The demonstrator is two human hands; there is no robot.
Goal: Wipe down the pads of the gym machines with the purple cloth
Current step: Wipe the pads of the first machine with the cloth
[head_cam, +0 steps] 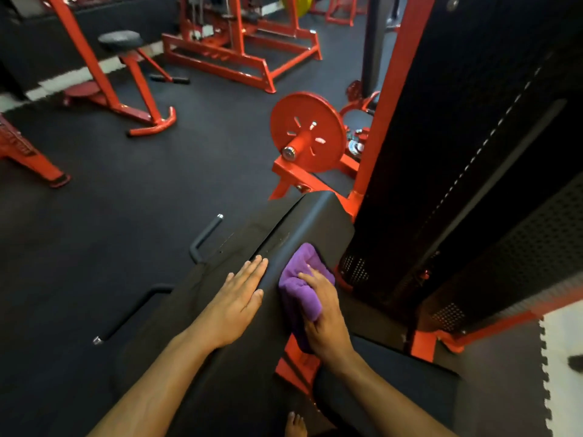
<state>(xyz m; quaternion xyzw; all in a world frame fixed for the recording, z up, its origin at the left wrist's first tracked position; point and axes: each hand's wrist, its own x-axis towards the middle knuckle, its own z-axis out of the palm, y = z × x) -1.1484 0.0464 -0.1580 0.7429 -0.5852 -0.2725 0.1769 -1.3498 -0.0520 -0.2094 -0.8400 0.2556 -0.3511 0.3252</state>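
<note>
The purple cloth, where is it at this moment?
In the head view the purple cloth lies low and right of centre, on the black pad, gripped by the right hand; the left hand rests flat beside it.

No words, numbers or signs to read anywhere. Nothing printed on the pad (293,222), the cloth (303,279) or the red plate (307,130).

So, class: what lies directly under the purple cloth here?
The purple cloth lies on the right side of the black pad, gripped by the right hand. The pad surface beneath the cloth is covered, so its state there cannot be seen.
</note>
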